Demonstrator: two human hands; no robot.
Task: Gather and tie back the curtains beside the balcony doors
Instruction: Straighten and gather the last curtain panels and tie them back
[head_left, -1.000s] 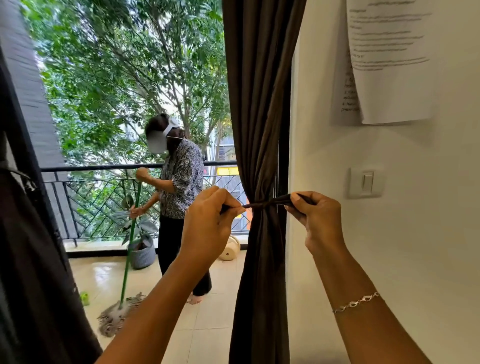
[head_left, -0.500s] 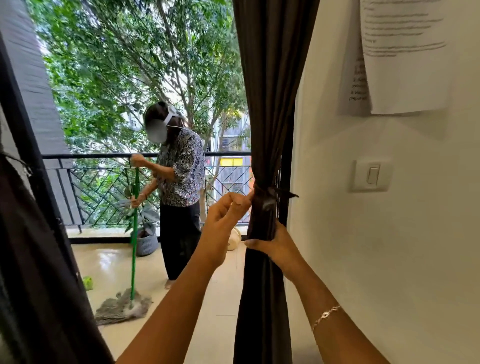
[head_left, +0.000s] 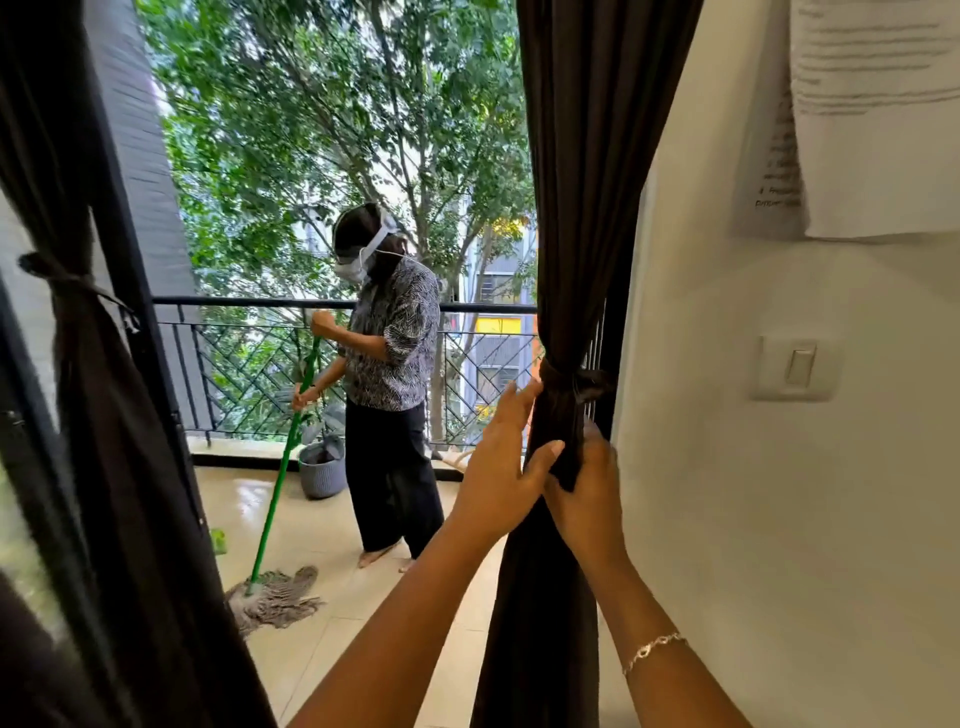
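The dark brown right curtain (head_left: 582, 208) hangs gathered against the wall edge, cinched by a knotted tie band (head_left: 569, 378). Just below the knot, my left hand (head_left: 501, 467) lies against the curtain's left side with its fingers straight and pointing up, its thumb across the front folds. My right hand (head_left: 589, 493) holds the bundle from the right, its fingers wrapped behind the fabric and hidden. At the far left, the left curtain (head_left: 109, 467) hangs bunched with its own tie (head_left: 62, 280).
A person (head_left: 389, 374) mops the balcony tiles with a green-handled mop (head_left: 280, 493). A grey pot (head_left: 322, 467) stands by the black railing (head_left: 249, 304). On the white wall to the right are a light switch (head_left: 797, 366) and taped papers (head_left: 872, 114).
Both hands have let go of the tie's ends, which they were pulling apart, and dropped to the curtain just below the knot. The knot now sits tight. The left curtain has come into view.
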